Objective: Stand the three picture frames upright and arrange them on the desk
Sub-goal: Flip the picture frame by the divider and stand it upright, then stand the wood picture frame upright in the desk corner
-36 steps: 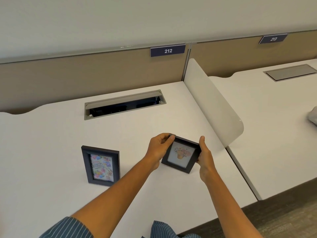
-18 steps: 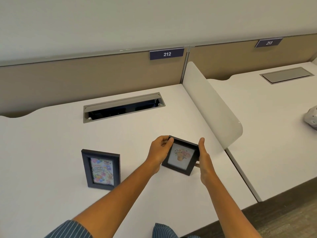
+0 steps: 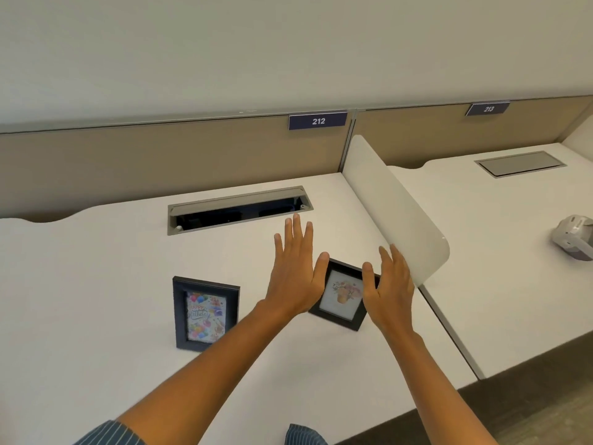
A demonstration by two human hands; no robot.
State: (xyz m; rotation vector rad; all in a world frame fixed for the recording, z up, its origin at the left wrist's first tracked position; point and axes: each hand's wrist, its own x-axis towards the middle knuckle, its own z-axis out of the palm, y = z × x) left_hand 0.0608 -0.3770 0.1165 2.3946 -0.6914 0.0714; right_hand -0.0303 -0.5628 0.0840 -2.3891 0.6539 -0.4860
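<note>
A small black frame with a flower picture [image 3: 342, 297] stands on the white desk [image 3: 96, 284], turned slightly to the left. My left hand [image 3: 293, 271] is open beside its left edge, fingers spread and pointing away. On the frame's right side my right hand [image 3: 390, 284] is open too, its thumb near the top right corner. Neither hand grips the frame. A taller black frame with a birthday balloon picture [image 3: 205, 314] stands upright to the left. Only these two frames are in view.
An open cable tray slot [image 3: 239, 208] lies in the desk behind the hands. A white curved divider panel [image 3: 394, 203] rises at the right of the desk. The neighbouring desk holds a grey device [image 3: 574, 239]. A tan partition wall runs along the back.
Both hands have let go of the flower frame and opened, fingers spread beside it. The frame stays standing on the desk.
</note>
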